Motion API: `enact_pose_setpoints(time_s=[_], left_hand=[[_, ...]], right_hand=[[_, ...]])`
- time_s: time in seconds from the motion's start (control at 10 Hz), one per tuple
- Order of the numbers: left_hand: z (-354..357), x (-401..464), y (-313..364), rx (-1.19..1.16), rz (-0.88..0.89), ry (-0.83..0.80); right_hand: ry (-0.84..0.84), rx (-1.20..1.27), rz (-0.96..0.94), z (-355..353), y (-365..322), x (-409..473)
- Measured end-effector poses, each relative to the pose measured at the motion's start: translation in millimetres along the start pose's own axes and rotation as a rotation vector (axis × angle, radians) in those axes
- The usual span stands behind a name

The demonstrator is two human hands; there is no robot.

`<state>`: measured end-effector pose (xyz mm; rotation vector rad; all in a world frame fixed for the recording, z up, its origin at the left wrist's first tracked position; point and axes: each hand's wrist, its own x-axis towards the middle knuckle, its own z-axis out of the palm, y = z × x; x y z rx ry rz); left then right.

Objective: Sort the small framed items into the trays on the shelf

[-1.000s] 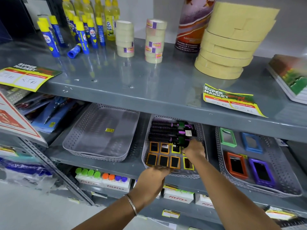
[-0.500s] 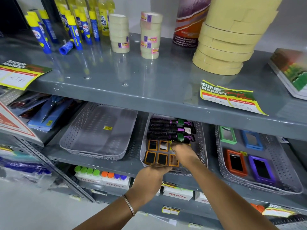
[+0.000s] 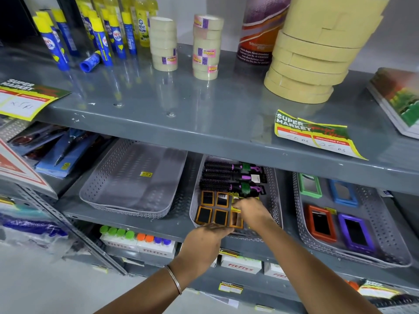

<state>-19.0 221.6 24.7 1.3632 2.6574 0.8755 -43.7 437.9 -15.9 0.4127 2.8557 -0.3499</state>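
1. An empty grey perforated tray (image 3: 133, 207) sits at the left of the middle shelf (image 3: 127, 219).
2. My left hand (image 3: 204, 243) rests palm down at the front rim of the middle tray (image 3: 275, 200), fingers flat and together, holding nothing I can see.
3. Inside that tray, small orange-framed mirrors (image 3: 204, 215) lie in rows in front of three black hair brushes (image 3: 226, 177).
4. My right hand (image 3: 251, 211) reaches in, fingers pinched on a yellow-framed mirror (image 3: 235, 200).
5. The right tray (image 3: 385, 223) holds larger green, blue, red and purple framed mirrors (image 3: 320, 223).

shop | price tags (image 3: 315, 134) read "Super Market" | stocked grey shelf (image 3: 204, 114)
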Motion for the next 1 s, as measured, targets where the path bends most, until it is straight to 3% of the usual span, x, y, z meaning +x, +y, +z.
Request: enact_pose_setpoints(time_s=[0.8,0.9,1.0], left_hand=[[2,0,-3,0.039,-0.021,-0.059],[-2,0,-3,-0.004,-0.001,-0.034],[-23,-5,14,-0.079,0.189,0.004]], right_hand=[[0.013,0.057,-0.025,-7,1,-8],[0.013,0.061,-0.030,-21,-6,-16],[0.172,0.185,-0.121,-39,-17,-44]])
